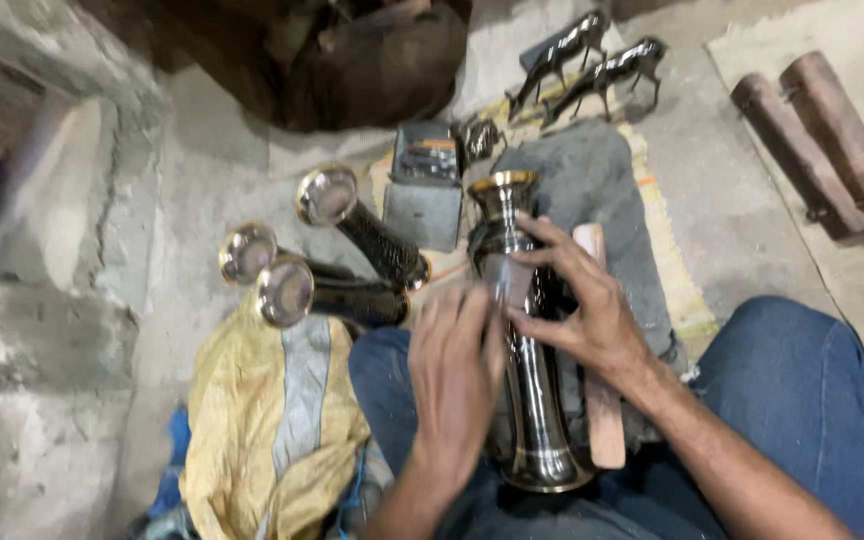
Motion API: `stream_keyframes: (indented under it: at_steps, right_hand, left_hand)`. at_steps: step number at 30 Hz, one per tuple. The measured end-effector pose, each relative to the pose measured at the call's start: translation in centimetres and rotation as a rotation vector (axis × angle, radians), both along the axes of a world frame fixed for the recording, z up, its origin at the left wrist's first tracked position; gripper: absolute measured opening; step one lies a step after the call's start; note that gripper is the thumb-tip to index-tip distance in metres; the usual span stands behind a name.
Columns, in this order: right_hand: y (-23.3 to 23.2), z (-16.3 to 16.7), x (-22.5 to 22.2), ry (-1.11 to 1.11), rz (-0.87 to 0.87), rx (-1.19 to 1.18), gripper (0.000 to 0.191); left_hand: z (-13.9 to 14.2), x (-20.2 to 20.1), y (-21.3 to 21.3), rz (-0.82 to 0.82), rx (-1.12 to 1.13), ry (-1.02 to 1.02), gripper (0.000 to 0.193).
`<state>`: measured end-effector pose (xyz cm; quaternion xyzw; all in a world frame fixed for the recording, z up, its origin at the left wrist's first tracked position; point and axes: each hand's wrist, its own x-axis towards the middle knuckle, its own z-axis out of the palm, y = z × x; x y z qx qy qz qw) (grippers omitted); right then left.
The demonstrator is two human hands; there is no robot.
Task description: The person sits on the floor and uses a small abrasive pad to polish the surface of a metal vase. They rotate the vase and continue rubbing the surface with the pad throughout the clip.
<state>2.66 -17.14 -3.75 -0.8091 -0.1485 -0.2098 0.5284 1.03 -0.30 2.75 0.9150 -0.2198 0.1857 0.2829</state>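
Gripping a dark metal vase (pixel 524 400) across the lap, the right hand (pixel 577 305) wraps its neck while the left hand (pixel 455 375) lies flat, fingers open, on its body.

a tall, dark metal vase (pixel 527 380) with a polished, flared brass-coloured rim lies lengthwise across the lap, mouth pointing away, wide foot nearest the body. its surface looks glossy, possibly engraved, though blur hides the detail.
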Motion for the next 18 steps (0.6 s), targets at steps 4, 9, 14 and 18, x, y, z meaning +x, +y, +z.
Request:
stream_keyframes:
  at_steps: [4,9,14,18]
  right_hand:
    - [0.1,0.1,-0.2,0.037,-0.039,0.007,0.058]
    - [0.1,0.4,-0.2,0.036,-0.01,-0.005,0.06]
    - [0.0,0.4,-0.2,0.033,-0.018,0.002,0.06]
    - [0.0,0.2,-0.1,0.038,-0.021,-0.007,0.058]
  left_hand:
    - [-0.2,-0.4,0.0,-0.01,0.0,-0.039,0.018]
    - [-0.4,0.0,0.1,-0.01,0.008,-0.013,0.016]
    - [0.1,0.4,0.0,-0.02,0.012,-0.086,0.018]
    - [0.7,0.4,-0.1,-0.034,-0.014,-0.083,0.018]
